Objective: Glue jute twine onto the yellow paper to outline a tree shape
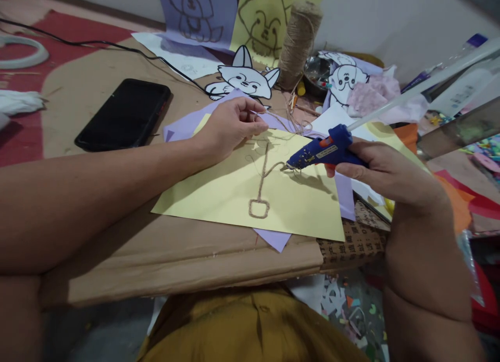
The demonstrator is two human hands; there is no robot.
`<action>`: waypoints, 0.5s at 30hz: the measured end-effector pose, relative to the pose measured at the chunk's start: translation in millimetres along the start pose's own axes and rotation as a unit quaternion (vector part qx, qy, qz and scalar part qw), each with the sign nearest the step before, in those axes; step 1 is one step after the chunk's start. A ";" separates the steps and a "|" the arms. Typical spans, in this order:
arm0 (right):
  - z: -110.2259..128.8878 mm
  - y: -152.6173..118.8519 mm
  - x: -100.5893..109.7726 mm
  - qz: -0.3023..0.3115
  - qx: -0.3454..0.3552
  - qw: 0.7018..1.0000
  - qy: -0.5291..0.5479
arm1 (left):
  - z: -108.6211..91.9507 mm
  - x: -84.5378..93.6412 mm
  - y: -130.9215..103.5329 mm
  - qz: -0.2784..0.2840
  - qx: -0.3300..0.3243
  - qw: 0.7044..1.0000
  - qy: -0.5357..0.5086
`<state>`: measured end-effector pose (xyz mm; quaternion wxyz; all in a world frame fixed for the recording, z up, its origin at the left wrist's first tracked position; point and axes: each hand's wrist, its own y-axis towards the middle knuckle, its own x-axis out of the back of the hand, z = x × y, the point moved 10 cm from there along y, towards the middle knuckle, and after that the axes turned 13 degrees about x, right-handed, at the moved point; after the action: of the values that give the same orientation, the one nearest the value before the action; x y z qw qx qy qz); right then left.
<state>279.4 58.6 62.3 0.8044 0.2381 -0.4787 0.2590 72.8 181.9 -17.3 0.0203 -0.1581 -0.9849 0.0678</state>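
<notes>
My right hand (385, 166) is wrapped round a blue hot glue gun (326, 148) with a long glue stick (385, 109) sticking out of its back. The nozzle points down at the yellow paper (219, 195), by the end of a short curved branch of twine. On that sheet, twine (261, 187) forms a pot outline with a straight stem above it. My left hand (236, 125) rests at the paper's upper edge, fingertips pinched on a loose strand of twine (281, 120). Purple paper (277, 239) lies underneath.
A black phone (124, 114) lies on the cardboard at left, near a black cord (117, 44). Behind stand a twine spool (299, 44), a fox cutout (246, 78) and twine pictures. The cardboard's front edge (219, 278) is close to me.
</notes>
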 end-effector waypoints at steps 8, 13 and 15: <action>1.0 -0.4 2.7 -0.014 -0.007 1.000 0.007 | 2.8 -0.2 -0.1 0.006 0.017 0.999 -0.030; -0.4 -0.8 0.3 0.000 -0.014 1.000 -0.004 | 3.2 0.1 0.3 0.003 0.019 0.999 -0.030; -0.1 -0.6 -0.2 0.003 -0.009 1.000 -0.007 | 3.5 0.1 0.8 0.005 0.019 0.999 -0.031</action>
<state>279.7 58.2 62.0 0.8026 0.2311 -0.4870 0.2555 72.7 182.3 -20.9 -0.0079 -0.1600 -0.9829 0.0912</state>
